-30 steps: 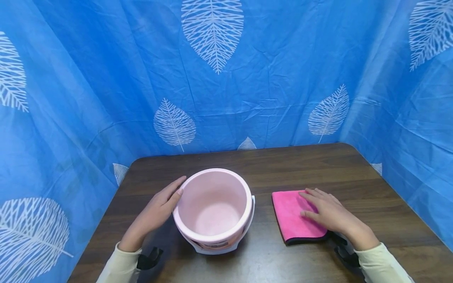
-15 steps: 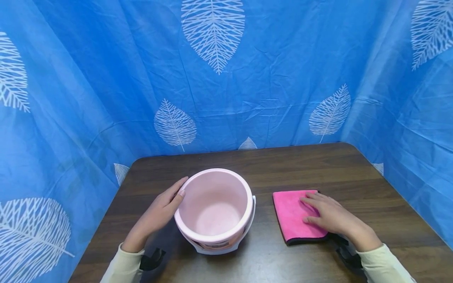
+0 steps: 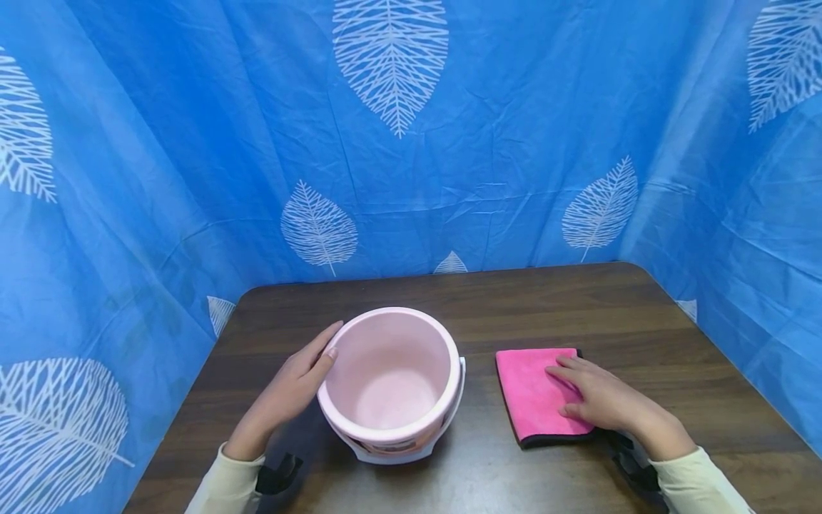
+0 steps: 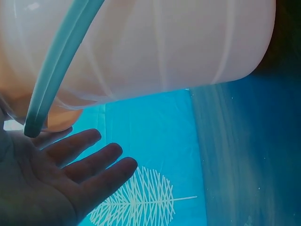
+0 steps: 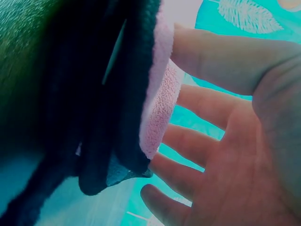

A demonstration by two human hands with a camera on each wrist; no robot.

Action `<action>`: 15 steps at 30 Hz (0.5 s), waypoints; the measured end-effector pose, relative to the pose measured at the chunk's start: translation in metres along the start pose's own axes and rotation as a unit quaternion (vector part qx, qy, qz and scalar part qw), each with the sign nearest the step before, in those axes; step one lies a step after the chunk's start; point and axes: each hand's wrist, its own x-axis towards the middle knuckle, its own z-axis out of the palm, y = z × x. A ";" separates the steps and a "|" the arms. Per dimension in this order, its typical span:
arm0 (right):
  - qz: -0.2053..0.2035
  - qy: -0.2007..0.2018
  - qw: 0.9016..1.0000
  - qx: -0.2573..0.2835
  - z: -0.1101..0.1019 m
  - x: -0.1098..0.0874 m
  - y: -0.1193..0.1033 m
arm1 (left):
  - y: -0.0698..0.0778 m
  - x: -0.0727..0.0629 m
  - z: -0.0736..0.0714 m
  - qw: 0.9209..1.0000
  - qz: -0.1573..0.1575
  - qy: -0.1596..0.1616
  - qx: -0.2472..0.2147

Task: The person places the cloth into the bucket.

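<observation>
A pale pink bucket stands upright on the table with its mouth up and nothing inside. My left hand touches the left side of its rim, thumb and fingertips at the edge. From the left wrist, the bucket's wall and its hanging handle fill the upper part, with the left fingers straight below. To the right lies a folded bright pink cloth with black edging. My right hand rests its extended fingers on the cloth's right part. The right wrist view shows the cloth's stacked folded edges against those fingertips.
The dark brown wooden table has rounded far corners. Blue curtains with white leaf prints hang behind it and on both sides. A black strap sits at the left wrist, and another black strap at the right.
The left hand has edged slightly right along the bucket's rim. The right thumb has shifted a little to the right over the cloth. Bucket and cloth stay in place.
</observation>
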 end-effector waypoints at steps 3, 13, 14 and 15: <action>0.005 -0.006 1.000 0.007 0.000 0.000 0.000 | -0.002 0.000 0.002 1.000 0.000 0.002 -0.003; 0.014 -0.010 1.000 0.006 0.003 0.002 0.002 | 0.000 0.000 0.003 1.000 0.008 0.004 -0.020; 0.012 -0.008 1.000 0.004 0.003 0.003 0.002 | 0.000 0.000 0.003 1.000 0.010 0.005 -0.024; 0.010 -0.005 1.000 0.002 0.003 0.003 0.001 | 0.000 0.000 0.003 1.000 0.011 0.006 -0.027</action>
